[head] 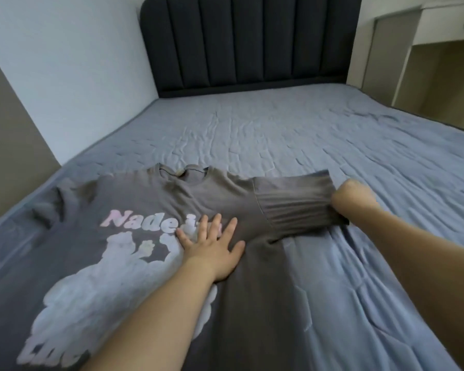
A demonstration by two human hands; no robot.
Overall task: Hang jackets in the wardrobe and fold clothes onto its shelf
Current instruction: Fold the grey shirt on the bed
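A dark grey T-shirt (134, 199) with a pale cloud-like print and pastel lettering lies spread face up on the bed (292, 135), collar toward the headboard. My left hand (212, 246) presses flat on its chest, fingers straight and spread. My right hand (355, 198) grips the end of the shirt's right sleeve (292, 204), which is pulled taut out to the right. The shirt's left sleeve lies crumpled at the far left.
The bed has a wrinkled blue-grey sheet and a dark padded headboard (247, 41). A white wall (65, 70) runs along the left side. A white desk with a drawer (445, 25) stands at the back right.
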